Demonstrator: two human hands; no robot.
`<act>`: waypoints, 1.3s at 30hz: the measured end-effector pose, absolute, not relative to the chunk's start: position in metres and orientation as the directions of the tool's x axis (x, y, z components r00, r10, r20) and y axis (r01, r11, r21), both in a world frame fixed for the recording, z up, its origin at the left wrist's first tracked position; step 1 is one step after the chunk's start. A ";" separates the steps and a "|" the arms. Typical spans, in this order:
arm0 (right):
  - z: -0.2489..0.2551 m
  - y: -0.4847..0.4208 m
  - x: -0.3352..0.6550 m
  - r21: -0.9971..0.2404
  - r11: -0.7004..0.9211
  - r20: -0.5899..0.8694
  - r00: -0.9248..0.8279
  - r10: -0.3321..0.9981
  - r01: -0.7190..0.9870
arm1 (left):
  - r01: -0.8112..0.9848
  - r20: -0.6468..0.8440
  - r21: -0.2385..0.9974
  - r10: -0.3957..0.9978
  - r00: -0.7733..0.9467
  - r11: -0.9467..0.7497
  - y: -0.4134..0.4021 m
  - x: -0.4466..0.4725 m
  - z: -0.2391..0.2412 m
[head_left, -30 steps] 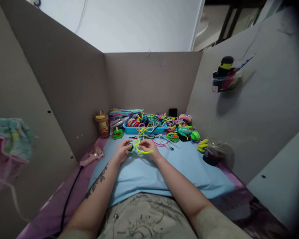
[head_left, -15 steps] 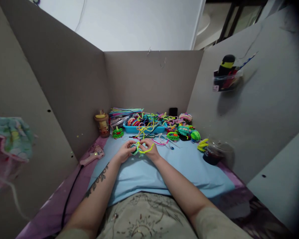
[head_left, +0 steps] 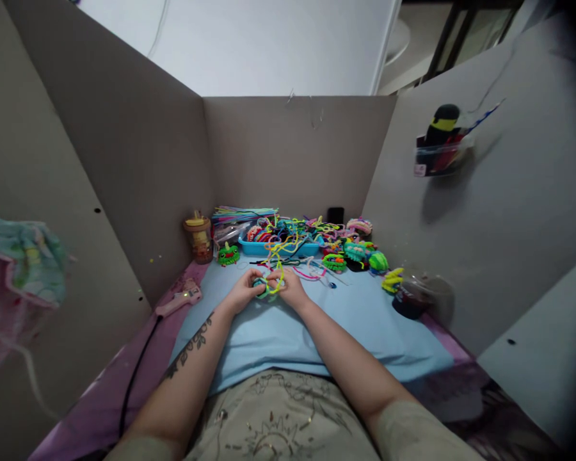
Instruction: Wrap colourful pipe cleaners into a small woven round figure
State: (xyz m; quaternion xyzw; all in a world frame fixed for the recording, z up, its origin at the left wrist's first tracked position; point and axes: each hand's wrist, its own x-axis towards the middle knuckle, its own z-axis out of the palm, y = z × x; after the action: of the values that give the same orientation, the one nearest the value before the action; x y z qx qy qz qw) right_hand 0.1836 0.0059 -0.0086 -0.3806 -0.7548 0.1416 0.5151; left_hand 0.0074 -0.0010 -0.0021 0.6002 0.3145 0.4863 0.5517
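Observation:
My left hand is closed on a small teal and green pipe-cleaner piece, low over the blue cloth. Close beside it, my right hand pinches a bright yellow pipe cleaner that curves up in a loop from the piece. My fingers partly hide where the two join. Just beyond my hands, loose pipe cleaners in pink, white and dark green lie on the cloth.
A blue tray full of tangled pipe cleaners stands at the back. Left are a lidded cup, a green frog-like figure and a pink glue gun with a black cord. Right are fuzzy figures and a dark cup.
The yellow pipe cleaner's free end, which stretched out to the right over my right hand, now bends upward in a loop. Both hands stay in nearly the same place.

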 end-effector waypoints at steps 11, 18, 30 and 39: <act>-0.012 0.009 0.183 -0.591 0.685 0.672 -0.209 0.711 0.426 | -0.034 0.383 0.918 0.862 0.331 -0.395 0.007 0.008 -0.008; -0.010 0.006 0.184 -0.626 0.702 0.694 -0.169 0.700 0.339 | 0.005 0.402 0.908 0.877 0.264 -0.418 0.011 0.005 -0.009; -0.001 -0.001 0.183 -0.720 0.656 0.660 -0.069 0.748 0.226 | 0.049 0.354 0.931 0.925 0.135 -0.363 0.009 0.002 -0.002; -0.001 0.000 0.181 -0.859 0.510 0.511 0.032 0.859 0.032 | 0.104 0.281 0.944 0.929 0.241 -0.313 0.001 0.007 -0.001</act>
State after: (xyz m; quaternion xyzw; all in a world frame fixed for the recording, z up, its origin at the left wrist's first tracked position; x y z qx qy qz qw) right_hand 0.1815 -0.0004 -0.0007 -0.3649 -0.6103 0.3341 0.6186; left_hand 0.0072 0.0015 -0.0005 0.6569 0.3930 0.4743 0.4348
